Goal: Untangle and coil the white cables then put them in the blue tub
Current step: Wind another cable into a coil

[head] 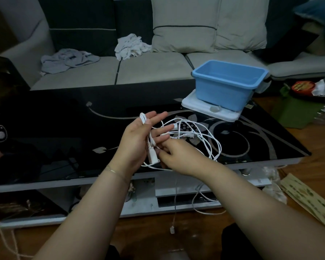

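Beyond both hands runs a grey sofa with pale cushions and two crumpled cloths on its seat, and between it and the hands lies the black glass bench with a silver floral pattern. Ahead of the right hand and further to its right, on the bench's far corner, the blue tub sits on a flat white lid or box; nothing shows inside the tub. The left hand is held palm-up above the bench, fingers straight and spread, with a loop of the white cables over its fingertips and a white plug lying across its palm. The right hand is just beside it, touching it at the palm, its fingers curled and pinching the cable next to that plug. The loose tangle of cables spreads from between the hands toward the right, over the glass, and one strand hangs below the hands past the bench edge, ending in a small connector above the wooden floor.
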